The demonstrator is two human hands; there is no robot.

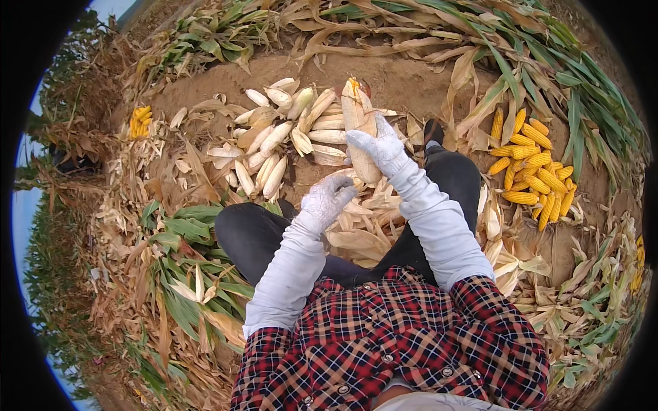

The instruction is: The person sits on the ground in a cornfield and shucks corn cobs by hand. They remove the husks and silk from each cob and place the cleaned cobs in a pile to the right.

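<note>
A corn ear in its pale dry husk (356, 113) is upright in front of me, a little yellow showing at its top. My right hand (381, 146), in a whitish glove, is closed around its lower half. My left hand (327, 199), gloved likewise, is beside the ear's lower end with its fingers curled together; what they hold, if anything, is hidden. Just beyond and to the left lies a loose pile of unpeeled corn ears (274, 137). Stripped husks (360, 240) lie between my legs, below my hands.
To the right is a heap of bare yellow corn cobs (534, 168), and a smaller heap of yellow cobs (140, 122) lies at the far left. Cut cornstalks with leaves (411, 27) border the brown soil (411, 89). Green leaves (188, 264) lie by my left knee.
</note>
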